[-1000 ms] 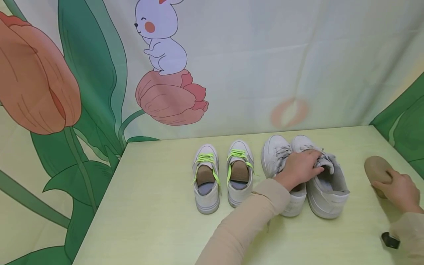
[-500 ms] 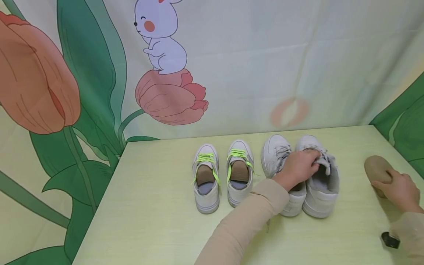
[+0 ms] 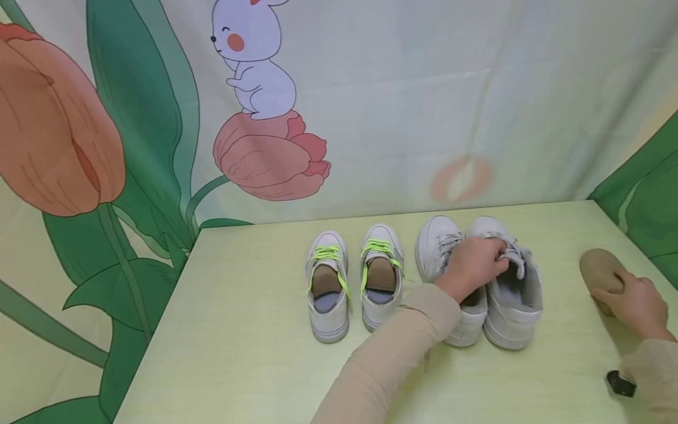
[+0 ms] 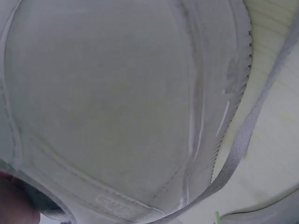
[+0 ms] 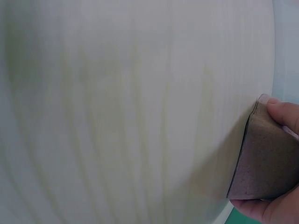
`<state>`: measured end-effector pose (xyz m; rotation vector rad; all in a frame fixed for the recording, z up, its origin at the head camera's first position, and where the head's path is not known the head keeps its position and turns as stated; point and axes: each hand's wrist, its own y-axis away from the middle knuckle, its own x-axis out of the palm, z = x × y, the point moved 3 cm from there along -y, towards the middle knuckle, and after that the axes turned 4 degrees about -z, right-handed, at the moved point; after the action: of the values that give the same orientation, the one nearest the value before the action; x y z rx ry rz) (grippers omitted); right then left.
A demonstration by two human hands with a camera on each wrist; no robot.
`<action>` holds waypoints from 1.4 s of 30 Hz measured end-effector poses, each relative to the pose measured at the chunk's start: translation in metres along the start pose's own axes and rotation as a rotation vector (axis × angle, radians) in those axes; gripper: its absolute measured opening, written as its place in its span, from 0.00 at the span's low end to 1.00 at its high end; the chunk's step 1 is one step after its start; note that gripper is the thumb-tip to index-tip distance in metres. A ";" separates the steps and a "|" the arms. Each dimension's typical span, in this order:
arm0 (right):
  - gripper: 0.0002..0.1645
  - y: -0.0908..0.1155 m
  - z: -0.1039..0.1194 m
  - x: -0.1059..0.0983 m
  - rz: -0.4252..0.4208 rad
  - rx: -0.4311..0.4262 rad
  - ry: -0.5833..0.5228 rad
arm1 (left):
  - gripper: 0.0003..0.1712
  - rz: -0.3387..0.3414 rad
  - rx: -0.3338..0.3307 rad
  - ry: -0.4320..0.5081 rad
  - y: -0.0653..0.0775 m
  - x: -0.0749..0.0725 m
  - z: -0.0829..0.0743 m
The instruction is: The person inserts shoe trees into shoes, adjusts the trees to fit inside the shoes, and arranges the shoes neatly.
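My left hand (image 3: 474, 265) grips the tongue and lace area of the right-hand large white sneaker (image 3: 512, 327), reaching across its mate, the other large white sneaker (image 3: 436, 238). That sneaker's middle is partly covered by the hand and wrist. In the left wrist view a white sneaker side (image 4: 107, 93) fills most of the picture, with a loose lace (image 4: 243, 135) hanging past it. Farther right, my right hand (image 3: 641, 306) holds a brown moulded shoe insert (image 3: 601, 271) at the table. The right wrist view shows thumb and fingers pinching opposite edges of the insert (image 5: 266, 158).
Two smaller white sneakers with neon-green laces, the left one (image 3: 328, 288) and the right one (image 3: 381, 277), stand to the left, each with a brown insert inside. A small black object (image 3: 621, 384) is by the right sleeve. A printed cloth (image 3: 371, 118) hangs behind the pale table (image 3: 238, 306).
The right-hand large sneaker has shifted left, close against its mate, with my left hand on it. My right hand and the insert have stayed in place.
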<state>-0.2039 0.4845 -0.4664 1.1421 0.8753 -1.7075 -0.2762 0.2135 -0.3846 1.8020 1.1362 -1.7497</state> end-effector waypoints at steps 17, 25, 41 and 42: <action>0.44 -0.003 -0.003 0.002 0.001 0.001 0.009 | 0.17 0.024 0.071 -0.008 0.008 -0.002 0.001; 0.43 -0.002 -0.003 0.002 -0.006 -0.008 0.001 | 0.18 0.025 0.309 -0.066 0.013 -0.004 -0.002; 0.44 -0.003 -0.004 0.003 -0.008 -0.011 -0.005 | 0.19 0.098 0.292 -0.149 0.009 0.005 -0.007; 0.44 -0.003 -0.004 0.003 -0.005 -0.009 -0.003 | 0.19 0.091 0.290 -0.145 0.009 0.005 -0.007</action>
<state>-0.2057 0.4882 -0.4702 1.1313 0.8840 -1.7075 -0.2651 0.2145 -0.3908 1.8165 0.7626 -2.0372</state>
